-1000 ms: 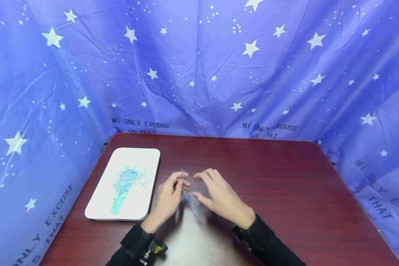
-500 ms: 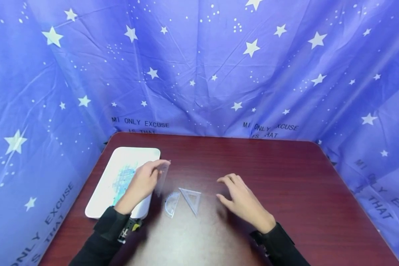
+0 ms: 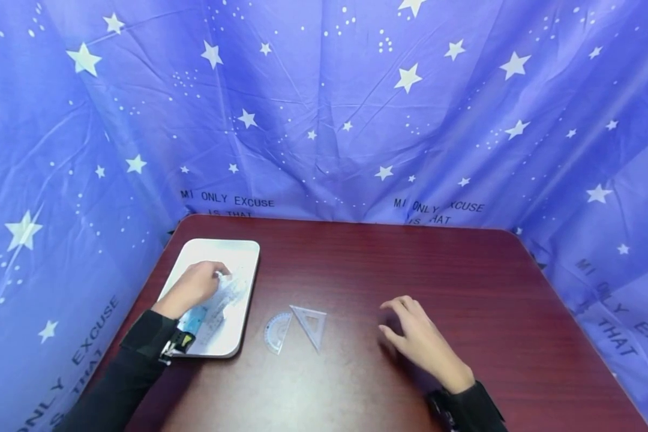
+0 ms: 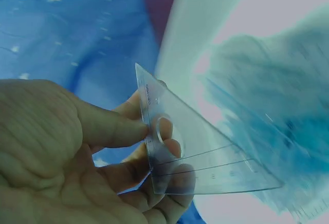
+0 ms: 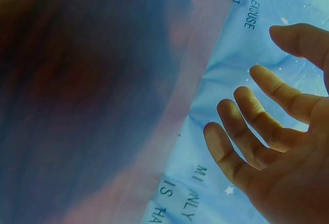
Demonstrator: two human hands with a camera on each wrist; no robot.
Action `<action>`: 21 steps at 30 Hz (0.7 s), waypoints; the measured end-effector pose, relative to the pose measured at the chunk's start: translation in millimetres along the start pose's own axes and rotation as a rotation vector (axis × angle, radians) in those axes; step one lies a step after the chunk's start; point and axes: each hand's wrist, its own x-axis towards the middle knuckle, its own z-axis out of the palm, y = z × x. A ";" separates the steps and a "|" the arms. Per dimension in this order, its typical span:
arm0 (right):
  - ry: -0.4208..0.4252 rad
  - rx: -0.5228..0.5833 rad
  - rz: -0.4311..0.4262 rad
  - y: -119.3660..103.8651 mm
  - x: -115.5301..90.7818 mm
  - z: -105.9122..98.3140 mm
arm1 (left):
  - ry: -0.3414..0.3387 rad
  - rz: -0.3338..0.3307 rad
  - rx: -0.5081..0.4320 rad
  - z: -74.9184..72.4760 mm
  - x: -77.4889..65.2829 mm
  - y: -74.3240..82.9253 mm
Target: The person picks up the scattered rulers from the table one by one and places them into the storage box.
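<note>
Over the white rounded tray [image 3: 243, 324], my left hand [image 3: 197, 281] pinches a clear set square [image 4: 200, 157] between thumb and fingers. This set square has a round hole and ruled lines, and it is held by one edge near the hole. Below it in the left wrist view lies a blue-green patch [image 4: 303, 131] inside the tray, with faint ruler ticks at its lower edge. My right hand [image 3: 423, 342] hovers at the right, fingers spread and loosely bent, holding nothing. Between the hands lie a clear protractor [image 3: 272, 333] and a second set square [image 3: 303, 318], side by side on the table.
The dark red wooden table [image 3: 410, 264] has rounded far corners. A blue curtain [image 3: 324, 120] with white stars and printed words hangs close around its back and sides. The tray stands near the table's left edge.
My hands have moved apart, exposing the protractor and second set square on the table. My left hand has carried a clear piece left over the tray; my right hand has drawn back to the right.
</note>
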 end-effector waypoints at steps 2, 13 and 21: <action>0.002 0.006 0.011 2.7 -2.5 0.2 | -0.019 -0.012 0.020 1.1 3.0 -8.5; -0.005 0.030 0.051 7.5 -6.6 -1.2 | -0.023 -0.047 0.064 8.7 11.0 -33.8; -0.005 0.030 0.042 8.0 -7.1 1.9 | -0.027 -0.043 0.044 8.3 11.8 -39.3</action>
